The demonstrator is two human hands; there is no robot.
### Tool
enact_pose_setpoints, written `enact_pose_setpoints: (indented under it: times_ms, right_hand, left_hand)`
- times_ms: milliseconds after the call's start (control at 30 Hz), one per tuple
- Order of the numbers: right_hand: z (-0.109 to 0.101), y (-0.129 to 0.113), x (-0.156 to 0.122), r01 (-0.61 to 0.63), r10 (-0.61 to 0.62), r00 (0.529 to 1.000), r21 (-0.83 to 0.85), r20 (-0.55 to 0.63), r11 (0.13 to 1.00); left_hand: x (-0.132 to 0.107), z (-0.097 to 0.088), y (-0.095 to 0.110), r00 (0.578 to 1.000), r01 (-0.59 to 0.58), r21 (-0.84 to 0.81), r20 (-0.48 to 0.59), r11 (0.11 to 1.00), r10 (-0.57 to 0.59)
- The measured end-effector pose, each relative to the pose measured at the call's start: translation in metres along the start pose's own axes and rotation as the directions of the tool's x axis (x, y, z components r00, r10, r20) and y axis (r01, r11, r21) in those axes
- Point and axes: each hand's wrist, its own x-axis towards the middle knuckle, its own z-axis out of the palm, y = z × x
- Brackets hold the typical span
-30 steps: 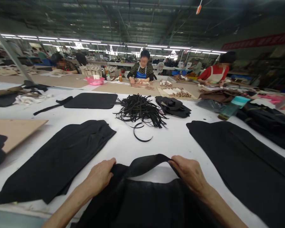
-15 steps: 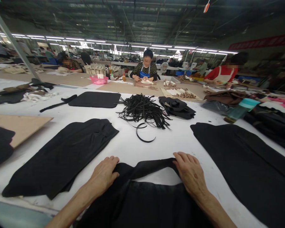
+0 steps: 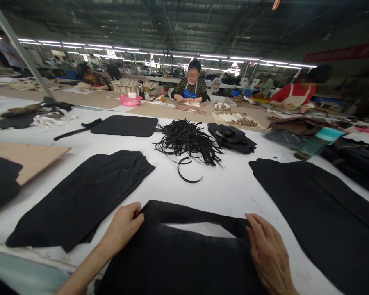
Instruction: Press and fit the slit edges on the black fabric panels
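Observation:
A black garment piece (image 3: 184,262) with a strap loop along its far edge lies on the white table (image 3: 221,188) right in front of me. My left hand (image 3: 123,227) has its fingers curled on the garment's far left corner, pinching the strap end. My right hand (image 3: 269,254) lies flat on the garment's right side, fingers stretched out over the strap's right end. A gap of white table shows between the strap and the garment body.
Black fabric pieces lie at left (image 3: 83,196) and right (image 3: 320,209). A tangle of black straps (image 3: 187,141), a flat black panel (image 3: 124,125) and a folded black bundle (image 3: 230,137) sit farther back. A brown board (image 3: 27,157) is at left. People work at tables behind.
The strap loop has been lowered and stretched out flat. My right hand has slid to the right and nearer to me; my left hand has shifted slightly left on the corner.

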Motion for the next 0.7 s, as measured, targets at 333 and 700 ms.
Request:
enact_pose_setpoints:
  times_ms: [333,700]
  right_hand:
    - [0.026,0.016,-0.022,-0.200,0.187,0.963,0.050,0.196,0.979]
    - [-0.011,0.026,0.009,-0.499,0.298,0.766,0.235,0.569,0.834]
  left_hand:
    - [0.007,0.011,-0.011,0.996,0.076,-0.033,-0.037,0.997,-0.077]
    - [0.017,0.007,-0.024,0.989,0.131,-0.252,0.097,0.959,-0.109]
